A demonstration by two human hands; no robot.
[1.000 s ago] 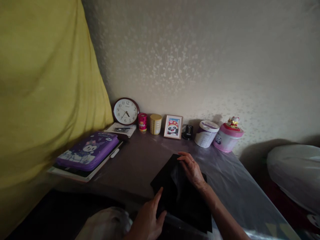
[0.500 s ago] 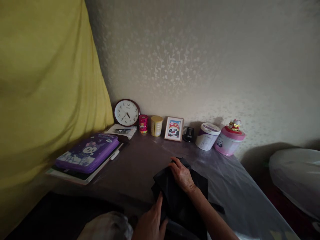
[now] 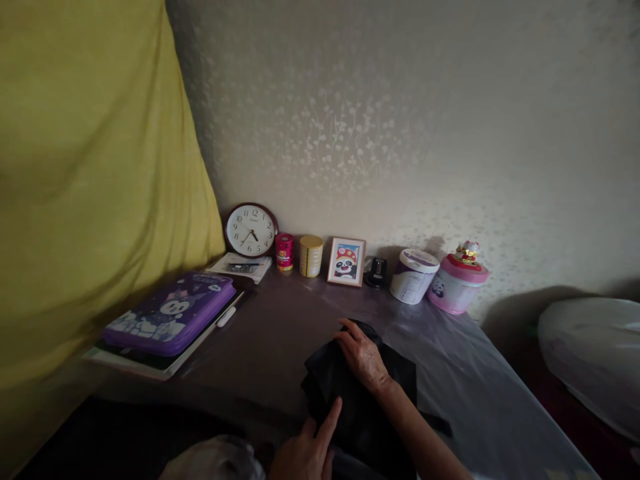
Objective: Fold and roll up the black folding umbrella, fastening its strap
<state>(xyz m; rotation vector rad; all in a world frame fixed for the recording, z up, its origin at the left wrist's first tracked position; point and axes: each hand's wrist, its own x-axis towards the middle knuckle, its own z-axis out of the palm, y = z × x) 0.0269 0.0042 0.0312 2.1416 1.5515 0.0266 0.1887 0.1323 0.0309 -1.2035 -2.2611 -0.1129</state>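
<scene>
A black folded fabric item (image 3: 367,427) lies bunched on the table in front of me, with loose pointed flaps and a strip sticking out at its right; its exact kind I cannot make out. My right hand (image 3: 361,357) is over its upper end, fingers bent around the bunched cloth and thumb hidden. Lower down, my left hand (image 3: 305,450) reaches in from the bottom edge. Its index finger is stretched out along the left side of the cloth, touching or just above it, and the hand holds nothing visible.
Along the wall stand a clock (image 3: 251,230), pink can (image 3: 285,252), yellow tin (image 3: 311,257), picture frame (image 3: 347,261), small black device (image 3: 377,272), white tub (image 3: 414,277) and pink tub (image 3: 457,285). At left, a purple case (image 3: 173,313) lies on books beside a yellow curtain (image 3: 100,167).
My left index finger has slid slightly right over the black cloth and straightened. The right hand stays in place on it. The view has shifted a little.
</scene>
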